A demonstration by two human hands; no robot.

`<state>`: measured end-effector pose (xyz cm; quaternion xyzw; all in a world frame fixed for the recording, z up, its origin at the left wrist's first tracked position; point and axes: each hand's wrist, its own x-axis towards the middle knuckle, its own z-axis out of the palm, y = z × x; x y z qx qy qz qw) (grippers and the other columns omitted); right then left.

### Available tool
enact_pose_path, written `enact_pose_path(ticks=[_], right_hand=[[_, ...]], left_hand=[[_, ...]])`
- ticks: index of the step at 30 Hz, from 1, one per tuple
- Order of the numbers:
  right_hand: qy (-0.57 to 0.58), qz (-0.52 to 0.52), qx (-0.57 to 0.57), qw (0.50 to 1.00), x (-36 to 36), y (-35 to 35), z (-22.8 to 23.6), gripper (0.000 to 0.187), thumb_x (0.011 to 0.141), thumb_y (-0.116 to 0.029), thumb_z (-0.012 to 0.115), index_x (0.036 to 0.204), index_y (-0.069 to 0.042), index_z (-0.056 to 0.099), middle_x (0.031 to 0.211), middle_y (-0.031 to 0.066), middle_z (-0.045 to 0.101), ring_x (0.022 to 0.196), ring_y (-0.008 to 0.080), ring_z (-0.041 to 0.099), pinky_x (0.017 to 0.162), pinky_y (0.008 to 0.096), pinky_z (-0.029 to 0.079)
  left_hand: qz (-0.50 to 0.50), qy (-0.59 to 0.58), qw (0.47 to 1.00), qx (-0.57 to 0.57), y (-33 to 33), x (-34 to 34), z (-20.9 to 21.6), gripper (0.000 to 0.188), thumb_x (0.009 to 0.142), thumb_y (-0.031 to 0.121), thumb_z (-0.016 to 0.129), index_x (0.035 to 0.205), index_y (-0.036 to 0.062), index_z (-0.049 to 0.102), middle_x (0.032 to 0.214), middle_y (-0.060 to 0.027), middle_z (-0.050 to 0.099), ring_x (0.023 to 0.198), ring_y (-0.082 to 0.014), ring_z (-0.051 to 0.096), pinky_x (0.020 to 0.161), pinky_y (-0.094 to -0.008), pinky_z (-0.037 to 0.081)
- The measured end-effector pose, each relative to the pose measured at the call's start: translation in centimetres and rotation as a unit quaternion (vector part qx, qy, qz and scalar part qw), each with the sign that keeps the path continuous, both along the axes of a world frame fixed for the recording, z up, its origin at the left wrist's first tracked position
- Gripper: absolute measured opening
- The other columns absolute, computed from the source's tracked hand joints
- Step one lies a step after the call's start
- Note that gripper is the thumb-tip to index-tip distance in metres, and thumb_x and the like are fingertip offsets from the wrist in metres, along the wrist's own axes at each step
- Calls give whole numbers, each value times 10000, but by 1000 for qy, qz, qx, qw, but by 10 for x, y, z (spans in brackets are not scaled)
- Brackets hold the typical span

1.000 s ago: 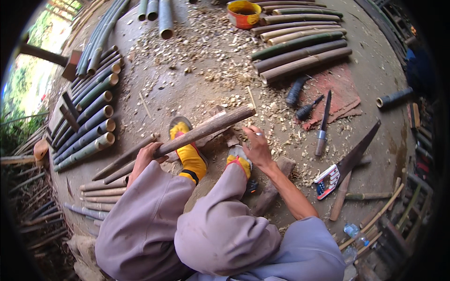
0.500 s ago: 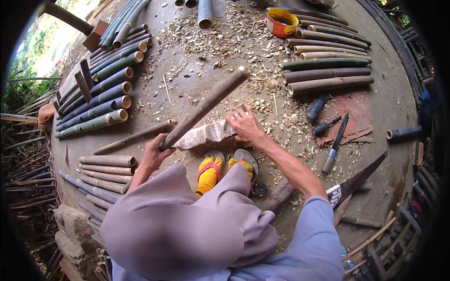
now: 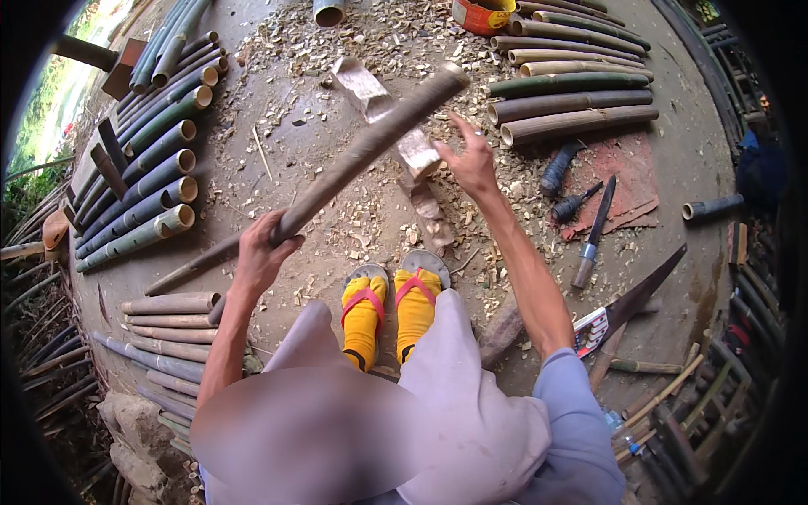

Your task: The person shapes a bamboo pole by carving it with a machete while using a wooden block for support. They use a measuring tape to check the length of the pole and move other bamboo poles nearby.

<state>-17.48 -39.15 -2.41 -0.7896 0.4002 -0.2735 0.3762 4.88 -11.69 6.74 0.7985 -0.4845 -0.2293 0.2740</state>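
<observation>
My left hand [image 3: 263, 246] is closed round the lower end of a brown bamboo pole [image 3: 362, 160], which slants up and away to the right. Beneath it lies a carved wooden block [image 3: 358, 82], its middle hidden behind the pole. My right hand [image 3: 473, 162] has its fingers apart and holds nothing; its thumb is close to the near end of the block, and I cannot tell whether they touch. A notched, rough piece of wood [image 3: 427, 215] shows below that end, in front of my feet.
Cut bamboo lengths [image 3: 147, 202] are stacked at left, with more [image 3: 576, 109] at right near a red-yellow container [image 3: 483, 15]. A knife [image 3: 598, 231] and dark wrapped tools [image 3: 555, 171] lie by a red mat [image 3: 619, 181]. A handsaw [image 3: 635, 299] rests nearby. Wood chips litter the ground.
The block has swung from lying crosswise by my feet to pointing away from me. My right hand has come off its top. The pole remains in my left hand, and the view has shifted.
</observation>
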Motion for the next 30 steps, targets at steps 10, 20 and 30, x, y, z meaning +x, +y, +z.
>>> enact_pose_path(ticks=[10, 20, 30], right_hand=[[357, 113, 45, 926, -179, 218, -4, 515, 659, -159, 720, 1116, -11, 535, 1108, 186, 502, 987, 320, 496, 853, 438, 424], [315, 54, 17, 948, -203, 269, -48, 681, 619, -284, 765, 1209, -109, 474, 1076, 155, 522, 924, 334, 533, 816, 425, 440], [-92, 10, 467, 879, -130, 154, 21, 537, 804, -281, 619, 1228, 10, 466, 1109, 106, 537, 1042, 180, 507, 916, 309, 404]], left_hand=[[-96, -47, 988, 114, -24, -24, -106, 450, 713, 201, 728, 1116, 66, 580, 940, -154, 579, 866, -351, 588, 747, -419, 478], [-66, -186, 980, 32, -23, -56, -140, 535, 690, 168, 712, 1186, 84, 531, 1080, -164, 539, 992, -345, 528, 838, -404, 449], [-67, 590, 798, 104, -31, -111, -82, 595, 814, 213, 689, 1308, -12, 445, 1235, -162, 530, 982, -198, 593, 810, -298, 534]])
